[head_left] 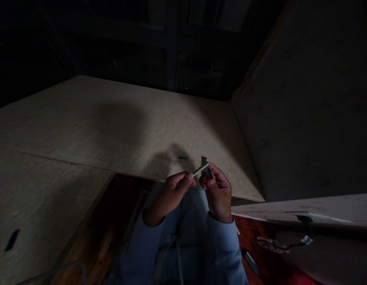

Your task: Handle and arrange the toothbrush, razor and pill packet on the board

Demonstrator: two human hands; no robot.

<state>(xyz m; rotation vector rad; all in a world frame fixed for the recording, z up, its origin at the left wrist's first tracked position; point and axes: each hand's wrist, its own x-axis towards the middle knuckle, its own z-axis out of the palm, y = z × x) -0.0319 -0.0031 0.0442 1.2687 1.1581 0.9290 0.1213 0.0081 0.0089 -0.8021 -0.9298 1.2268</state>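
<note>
Stick (pixel 200 169) sits above table (pixel 162 111): left hand (pixel 175 190) pinches one end, right hand (pixel 218 190) has fingers clamped on dark piece (pixel 208 173) at the other. I'd keep both grips light, steady.

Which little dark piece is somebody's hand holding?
The small dark-green rectangular piece in the right hand; the thin dark-green strip and small blackish piece appear on the pale tabletop.

Stick (pixel 200 170): one end covered by your left hand (pixel 175 192). Dark piece (pixel 209 173) partly hidden in your right hand (pixel 219 192). Strip (pixel 182 158) beyond your hands: too small to identify. Your sleeves (pixel 225 247), below hands: cut off.
</note>
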